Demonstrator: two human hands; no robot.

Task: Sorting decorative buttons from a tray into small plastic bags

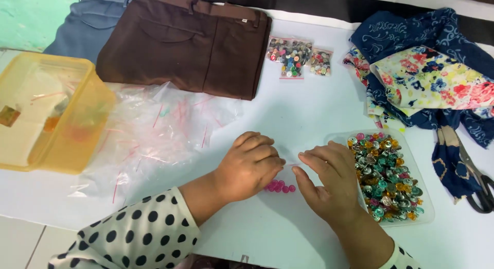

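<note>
**Mia:** What is the biggest thing here?

**Ben:** The white table (288,120). It is smooth and flat. Next biggest are the brown trousers (190,42), folded at the top middle of the frame. They look soft and thick. Blue trousers (90,22) peek out to their left.

**Mia:** And the yellow thing?

**Ben:** A see-through yellow plastic box (49,112) at the left. Beside it lies a pile of thin, crinkly clear bags (154,130) with red strips.

**Mia:** What about the right side?

**Ben:** Flowery cloth (427,78), dark blue and cream, in a soft heap at the upper right. Metal scissors (476,181) lie at the right edge.

**Mia:** What are the hands doing?

**Ben:** The left hand (249,166) is curled, fingers pressed together, pinching one side of a small clear bag (290,168). The right hand (332,181) pinches the other side with bent fingers. The bag is in the lower middle, between both hands.

**Mia:** How much is done?

**Ben:** I think only a bit. A few round pink buttons (280,187) sit by the bag, just under the left hand. I cannot tell if they are inside it. The clear tray (424,210) at the lower right holds lots of shiny, colourful buttons (386,176), so plenty is left. Two small filled bags (298,57) lie at the top middle.
</note>
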